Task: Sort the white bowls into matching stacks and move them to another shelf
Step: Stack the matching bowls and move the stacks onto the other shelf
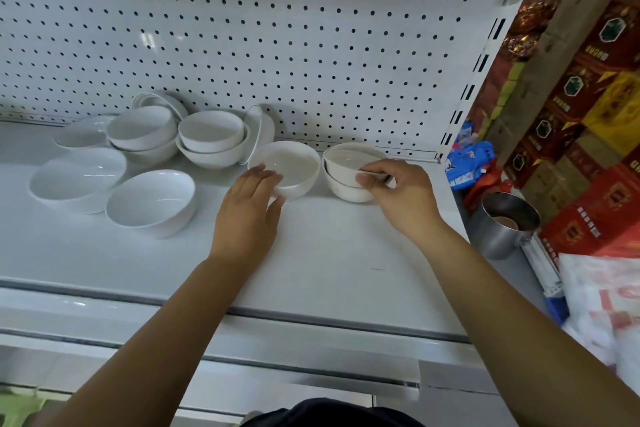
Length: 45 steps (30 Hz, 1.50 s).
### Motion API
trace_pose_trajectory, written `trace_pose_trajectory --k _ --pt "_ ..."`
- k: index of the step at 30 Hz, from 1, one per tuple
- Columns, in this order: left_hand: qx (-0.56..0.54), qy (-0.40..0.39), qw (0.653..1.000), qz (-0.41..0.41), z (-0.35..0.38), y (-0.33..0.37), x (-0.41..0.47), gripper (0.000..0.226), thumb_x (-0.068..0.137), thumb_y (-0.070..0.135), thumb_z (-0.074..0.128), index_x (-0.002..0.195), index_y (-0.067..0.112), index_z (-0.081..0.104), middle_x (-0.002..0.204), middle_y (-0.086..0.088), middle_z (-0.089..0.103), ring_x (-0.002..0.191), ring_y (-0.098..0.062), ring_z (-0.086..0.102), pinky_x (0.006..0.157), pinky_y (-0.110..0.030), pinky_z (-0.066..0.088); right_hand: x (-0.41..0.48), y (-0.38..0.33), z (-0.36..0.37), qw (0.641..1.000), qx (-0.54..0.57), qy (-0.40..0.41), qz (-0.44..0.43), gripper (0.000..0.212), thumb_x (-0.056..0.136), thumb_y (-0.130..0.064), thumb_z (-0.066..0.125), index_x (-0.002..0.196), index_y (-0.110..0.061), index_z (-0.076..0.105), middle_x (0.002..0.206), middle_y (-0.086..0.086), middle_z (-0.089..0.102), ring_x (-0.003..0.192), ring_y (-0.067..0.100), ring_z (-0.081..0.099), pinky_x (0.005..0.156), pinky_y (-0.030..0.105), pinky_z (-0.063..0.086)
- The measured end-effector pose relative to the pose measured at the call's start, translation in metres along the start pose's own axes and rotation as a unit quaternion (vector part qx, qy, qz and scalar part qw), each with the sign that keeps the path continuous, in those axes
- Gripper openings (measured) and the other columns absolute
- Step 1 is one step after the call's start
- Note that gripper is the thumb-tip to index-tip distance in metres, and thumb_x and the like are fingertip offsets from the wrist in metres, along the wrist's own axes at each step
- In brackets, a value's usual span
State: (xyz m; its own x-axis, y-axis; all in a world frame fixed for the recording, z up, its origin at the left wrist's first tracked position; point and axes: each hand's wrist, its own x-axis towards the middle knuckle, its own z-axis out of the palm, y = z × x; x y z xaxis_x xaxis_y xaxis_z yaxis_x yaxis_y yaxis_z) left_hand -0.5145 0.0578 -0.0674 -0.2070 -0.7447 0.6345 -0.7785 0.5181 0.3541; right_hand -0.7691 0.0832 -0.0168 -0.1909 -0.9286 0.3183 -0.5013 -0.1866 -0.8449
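1. Head view: white shelf [329, 253] with pegboard back [277, 28]; both bare arms reach in from below.
2. Left hand [247, 208] lies on the near rim of a single bowl [294, 163] at mid shelf, fingers flat over the rim, thumb at the bowl's outer side. Grip is loose and wide; cannot tell if it actually holds the bowl.
3. Right hand [398, 194] pinches the near rim of the top bowl [349, 159] of a two-bowl stack [346, 189], thumb outside, fingertips over the rim. Grip is narrow, closed on that rim.
4. The stack sits at the right end of the shelf, just beside the single bowl, near the pegboard.
5. Left of the hands, more white bowls: one shallow bowl [152, 201] nearest the front, a wider one [78, 180] to its left, touching or almost.
6. Behind those, two nested pairs [145, 132] and [211, 135] side by side, with a flat dish [83, 133] at far left.
7. Two bowls lean tilted on edge: one [159, 100] behind the left pair, one [259, 128] right of the right pair, against the pegboard.
8. Right of the shelf upright: a steel cup [502, 229], red boxes [588, 97], blue packets [467, 163], a white bag [602, 305], blurred.
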Motion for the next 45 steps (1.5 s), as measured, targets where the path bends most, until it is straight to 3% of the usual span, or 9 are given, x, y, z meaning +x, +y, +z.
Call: trace_pose_trajectory --k 10,14,16,21,27,30,35,38,45 --pt "-0.033 0.082 0.995 0.038 -0.013 0.013 -0.006 0.028 0.097 0.024 0.062 0.115 0.005 0.07 0.121 -0.009 0.071 0.119 -0.026 0.061 0.102 -0.03 0.045 -0.005 -0.016 0.008 0.99 0.12 0.067 -0.021 0.016 0.089 -0.007 0.075 0.09 -0.023 0.074 0.091 -0.02 0.072 0.086 -0.016 0.063 0.101 0.022 0.044" --pt "-0.208 0.058 0.97 -0.108 -0.034 0.043 -0.022 0.029 0.102 0.037 0.057 0.122 0.018 0.067 0.124 0.005 0.068 0.119 -0.01 0.061 0.101 -0.02 0.047 -0.023 -0.029 0.013 0.981 0.171 0.064 -0.07 0.031 0.087 -0.005 0.076 0.087 -0.036 0.073 0.088 -0.032 0.073 0.112 -0.021 0.056 0.118 0.023 0.034" --pt "-0.365 0.034 0.905 -0.215 -0.042 0.061 -0.027 0.033 0.101 0.047 0.053 0.122 0.024 0.065 0.124 0.008 0.069 0.12 -0.011 0.063 0.102 -0.029 0.051 -0.037 -0.036 0.02 0.976 0.19 0.042 -0.1 0.028 0.087 -0.013 0.076 0.088 -0.041 0.075 0.093 -0.033 0.073 0.12 -0.013 0.056 0.113 0.019 0.037" --pt "-0.656 0.013 0.639 -0.402 -0.065 0.069 -0.019 0.068 0.1 0.066 0.041 0.139 0.012 0.057 0.129 -0.014 0.07 0.12 -0.032 0.068 0.108 -0.05 0.05 -0.064 -0.053 0.051 0.959 0.163 0.004 -0.231 0.014 0.087 -0.019 0.077 0.1 -0.017 0.078 0.095 -0.012 0.075 0.097 0.009 0.069 0.119 0.039 0.038" --pt "-0.751 -0.001 0.532 -0.391 -0.099 0.066 -0.032 0.086 0.097 0.075 0.026 0.129 0.005 0.064 0.122 -0.022 0.068 0.103 -0.031 0.068 0.078 -0.037 0.056 -0.088 -0.056 0.087 0.93 0.119 -0.061 -0.341 0.02 0.081 0.015 0.078 0.095 0.002 0.078 0.083 -0.001 0.077 0.081 0.012 0.069 0.117 0.047 0.039" --pt "-0.761 0.026 0.524 -0.381 -0.111 0.059 -0.041 0.077 0.1 0.07 0.029 0.116 0.007 0.069 0.109 -0.018 0.071 0.088 -0.029 0.071 0.063 -0.033 0.057 -0.091 -0.063 0.1 0.918 0.122 -0.095 -0.366 0.016 0.079 0.008 0.082 0.094 0.003 0.078 0.083 0.001 0.077 0.08 0.014 0.069 0.114 0.048 0.042" --pt "-0.726 0.056 0.549 -0.41 -0.127 0.045 -0.055 0.071 0.1 0.067 0.034 0.103 0.012 0.078 0.107 -0.017 0.072 0.102 -0.031 0.071 0.083 -0.038 0.057 -0.096 -0.075 0.118 0.908 0.117 -0.143 -0.377 0.017 0.079 -0.008 0.086 0.092 -0.002 0.08 0.088 0.003 0.074 0.084 0.023 0.066 0.105 0.046 0.05" --pt "-0.709 0.066 0.566 -0.416 -0.136 0.032 -0.063 0.069 0.1 0.066 0.038 0.118 0.01 0.072 0.119 -0.023 0.069 0.116 -0.037 0.066 0.099 -0.046 0.045 -0.095 -0.08 0.127 0.911 0.104 -0.148 -0.372 0.016 0.08 -0.017 0.085 0.088 -0.004 0.079 0.088 0.002 0.073 0.088 0.026 0.065 0.095 0.041 0.053" --pt "-0.703 0.013 0.575 -0.419 -0.166 -0.001 -0.062 0.07 0.103 0.059 0.041 0.143 0.002 0.053 0.127 -0.026 0.061 0.105 -0.04 0.06 0.069 -0.04 0.053 -0.087 -0.093 0.15 0.921 0.076 -0.148 -0.351 0.027 0.074 -0.028 0.088 0.086 -0.006 0.079 0.092 0.001 0.074 0.093 0.025 0.065 0.082 0.037 0.054"
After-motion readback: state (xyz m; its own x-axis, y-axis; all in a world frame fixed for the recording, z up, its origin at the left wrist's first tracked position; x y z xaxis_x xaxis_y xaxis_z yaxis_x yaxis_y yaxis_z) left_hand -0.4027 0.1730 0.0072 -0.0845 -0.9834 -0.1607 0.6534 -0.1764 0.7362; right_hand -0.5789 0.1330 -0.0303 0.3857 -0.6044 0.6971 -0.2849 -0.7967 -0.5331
